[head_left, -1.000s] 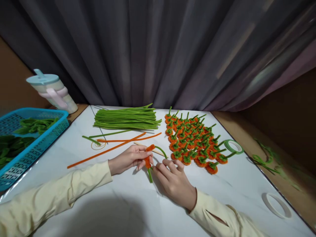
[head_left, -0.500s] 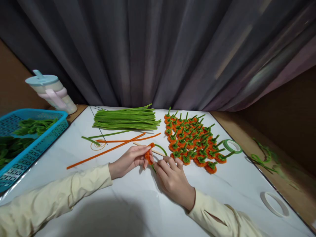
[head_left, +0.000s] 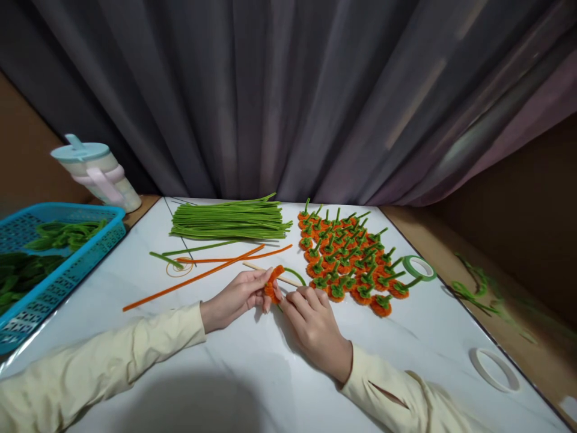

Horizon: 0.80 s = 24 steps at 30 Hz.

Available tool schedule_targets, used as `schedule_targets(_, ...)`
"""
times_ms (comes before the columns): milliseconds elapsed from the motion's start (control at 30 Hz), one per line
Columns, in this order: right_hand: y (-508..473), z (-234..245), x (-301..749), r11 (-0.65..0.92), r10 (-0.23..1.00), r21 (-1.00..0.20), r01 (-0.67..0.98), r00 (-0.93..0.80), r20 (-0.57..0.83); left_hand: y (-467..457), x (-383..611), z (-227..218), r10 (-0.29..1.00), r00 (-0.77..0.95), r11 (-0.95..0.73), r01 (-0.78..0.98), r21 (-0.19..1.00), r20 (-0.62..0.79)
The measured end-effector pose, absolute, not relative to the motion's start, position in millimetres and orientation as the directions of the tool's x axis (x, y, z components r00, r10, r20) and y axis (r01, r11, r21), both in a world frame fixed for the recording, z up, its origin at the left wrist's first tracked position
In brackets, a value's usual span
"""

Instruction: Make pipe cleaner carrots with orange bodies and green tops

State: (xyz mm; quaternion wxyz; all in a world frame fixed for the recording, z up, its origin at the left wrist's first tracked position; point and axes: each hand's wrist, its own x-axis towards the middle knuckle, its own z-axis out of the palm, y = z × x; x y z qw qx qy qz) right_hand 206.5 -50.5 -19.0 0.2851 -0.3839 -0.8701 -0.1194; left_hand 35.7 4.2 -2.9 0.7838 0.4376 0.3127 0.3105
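Note:
My left hand [head_left: 241, 296] is closed, its thumb and fingers pinching a curled orange pipe cleaner piece [head_left: 273, 284]. Close against the right side of that piece, my right hand [head_left: 313, 328] is closed too, with thumb and fingertips on its lower edge; the fingers partly hide the grip. A bent green pipe cleaner [head_left: 295, 274] arcs out behind the fingers. Behind both hands lies a thin wooden stick [head_left: 252, 266]. Loose orange pipe cleaners [head_left: 193, 281] lie to the left. Finished-looking orange pieces with green stems [head_left: 345, 258] stand in rows to the right.
A bundle of green pipe cleaners [head_left: 229, 220] lies at the back. The blue basket [head_left: 67, 288] at left holds green leaf shapes. A tumbler [head_left: 101, 174] stands behind it. Green tape [head_left: 419, 268] and a white ring [head_left: 494, 370] lie at right, near green scraps [head_left: 475, 294].
The view has shifted slightly. The upper end of the orange piece stands out a little more above my left fingertips. Both hands stay at almost the same spot and keep their grip.

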Motion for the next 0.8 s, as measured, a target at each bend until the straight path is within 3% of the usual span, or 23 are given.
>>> schedule_targets(600,-50.0,-21.4,205.3,0.605,0.607,0.017,0.796,-0.476,0.636,4.3,40.4,-5.4,0.817,0.534,0.447,-0.348,0.824,-0.217)
schedule_targets(800,-47.0,-19.0,207.0,0.562,0.599,0.038,0.826,-0.439,0.669,11.9,36.7,-6.5,0.794,0.540,0.544,-0.425,0.724,-0.279)
